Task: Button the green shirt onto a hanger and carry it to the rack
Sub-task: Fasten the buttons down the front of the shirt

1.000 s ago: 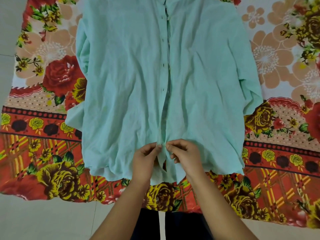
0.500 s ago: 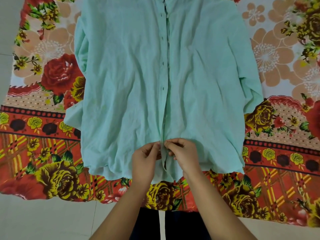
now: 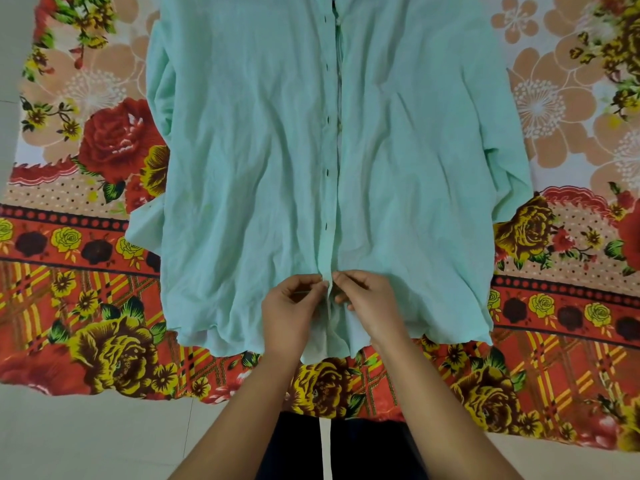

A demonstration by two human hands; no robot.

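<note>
Green shirt (image 3: 249,174) flat on floral sheet (image 3: 86,271), left hand (image 3: 292,308), right hand (image 3: 367,304) pinching its placket

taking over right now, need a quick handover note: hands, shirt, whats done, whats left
Left hand: pinches the front edge of the green shirt on its side, near the hem.
Right hand: pinches the opposite front edge, fingertips almost meeting the left's.
Shirt: lies flat, front up, on the floral cloth spread on the floor.
Done: I cannot tell how many of the upper buttons are fastened. The front edges gap around mid-chest.
Left: fasten the button at the hands, check those above, then carry the shirt over. Hanger and rack are out of view.
</note>
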